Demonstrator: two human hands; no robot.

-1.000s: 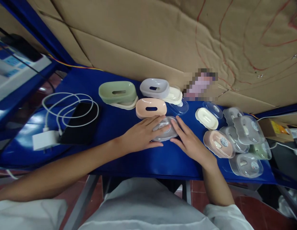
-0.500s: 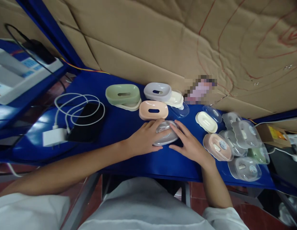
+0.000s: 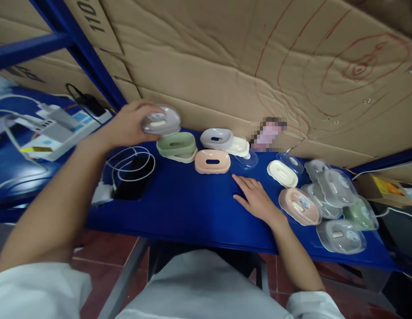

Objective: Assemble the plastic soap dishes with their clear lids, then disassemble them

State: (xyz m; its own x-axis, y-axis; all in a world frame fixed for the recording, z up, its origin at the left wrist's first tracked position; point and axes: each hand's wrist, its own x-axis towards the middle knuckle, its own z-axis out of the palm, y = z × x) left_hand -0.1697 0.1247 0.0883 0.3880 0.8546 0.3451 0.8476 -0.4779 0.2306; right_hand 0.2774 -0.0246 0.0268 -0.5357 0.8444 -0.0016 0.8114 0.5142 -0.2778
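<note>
My left hand [image 3: 127, 124] is raised above the left part of the blue table [image 3: 192, 208] and grips a grey soap box with a clear lid [image 3: 161, 120]. Just below it sits a green soap dish [image 3: 177, 145]. My right hand [image 3: 255, 197] lies flat on the table with fingers spread, holding nothing. It rests a little in front of a pink soap dish [image 3: 212, 161] and to the left of a pink lidded box [image 3: 299, 205].
A lilac dish [image 3: 217, 138] and cream dishes [image 3: 282, 173] stand near the cardboard wall [image 3: 245, 66]. Several lidded boxes [image 3: 340, 230] crowd the right end. A black phone [image 3: 132, 178] with a white cable and charger lies at left, beside a power strip [image 3: 59, 128].
My left hand has lifted the grey lidded box off the table and carried it up and to the left. My right hand let go of it and stayed on the table.
</note>
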